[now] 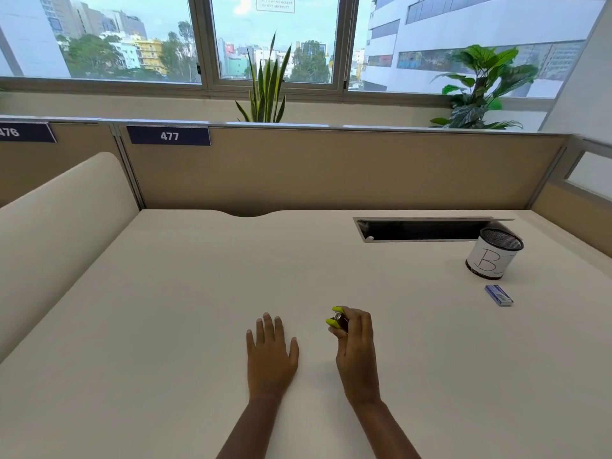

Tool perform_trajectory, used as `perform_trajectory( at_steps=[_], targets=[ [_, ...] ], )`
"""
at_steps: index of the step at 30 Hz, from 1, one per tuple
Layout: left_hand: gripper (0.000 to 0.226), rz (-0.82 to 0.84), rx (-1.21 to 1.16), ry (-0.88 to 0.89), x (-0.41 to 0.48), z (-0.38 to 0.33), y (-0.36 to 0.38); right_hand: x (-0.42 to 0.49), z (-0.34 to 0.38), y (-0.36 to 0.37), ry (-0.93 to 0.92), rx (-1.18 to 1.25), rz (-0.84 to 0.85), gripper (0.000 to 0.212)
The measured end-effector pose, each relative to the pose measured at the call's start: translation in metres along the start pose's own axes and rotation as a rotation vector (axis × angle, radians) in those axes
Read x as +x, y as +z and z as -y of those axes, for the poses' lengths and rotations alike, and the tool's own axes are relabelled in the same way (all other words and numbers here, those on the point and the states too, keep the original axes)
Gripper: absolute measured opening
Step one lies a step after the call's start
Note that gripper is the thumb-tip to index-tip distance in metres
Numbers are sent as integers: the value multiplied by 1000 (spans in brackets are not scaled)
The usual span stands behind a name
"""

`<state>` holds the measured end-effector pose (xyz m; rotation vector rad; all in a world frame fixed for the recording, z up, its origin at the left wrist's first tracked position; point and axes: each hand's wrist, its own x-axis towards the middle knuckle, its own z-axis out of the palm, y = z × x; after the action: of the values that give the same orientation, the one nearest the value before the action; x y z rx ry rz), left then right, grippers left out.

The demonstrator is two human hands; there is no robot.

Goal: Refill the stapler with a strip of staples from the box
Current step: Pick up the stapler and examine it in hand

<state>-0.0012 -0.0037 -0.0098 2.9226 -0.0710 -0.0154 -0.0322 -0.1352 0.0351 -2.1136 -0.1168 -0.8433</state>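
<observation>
A: In the right hand [356,342]: one small stapler [337,320], lime-green plastic ends, dark metal middle, fingers closed round it.

B: Left hand [271,351]?

A: Flat, fingers spread, holding nothing. One purple staple box [499,295] well right of both; one mesh cup [494,253] beyond.

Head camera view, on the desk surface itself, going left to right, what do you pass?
Left hand flat on the desk → yellow-green stapler → right hand gripping it → mesh cup marked B → blue staple box.
</observation>
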Motion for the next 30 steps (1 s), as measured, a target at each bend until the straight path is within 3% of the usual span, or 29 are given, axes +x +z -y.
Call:
perform_trajectory(
  at_steps=[4,9,17,22,26,30],
  targets=[
    [62,0,1,-9,0,-3,2,5,-2,-6,19,42,17,25],
    [57,-12,13,-46,1,-12,5,17,0,-14,189,191,-15,22],
    [57,-50,-3,-78,2,-17,5,38,4,-35,646,695,14,14],
    [56,-51,-5,-83,3,-16,5,55,-2,-51,1030,1194,161,31],
    [56,-50,-3,-80,2,-16,4,56,-12,-59,1232,1160,312,46],
    [56,-57,3,-85,2,-16,4,56,-8,-60,1247,1010,315,42]
  ],
)
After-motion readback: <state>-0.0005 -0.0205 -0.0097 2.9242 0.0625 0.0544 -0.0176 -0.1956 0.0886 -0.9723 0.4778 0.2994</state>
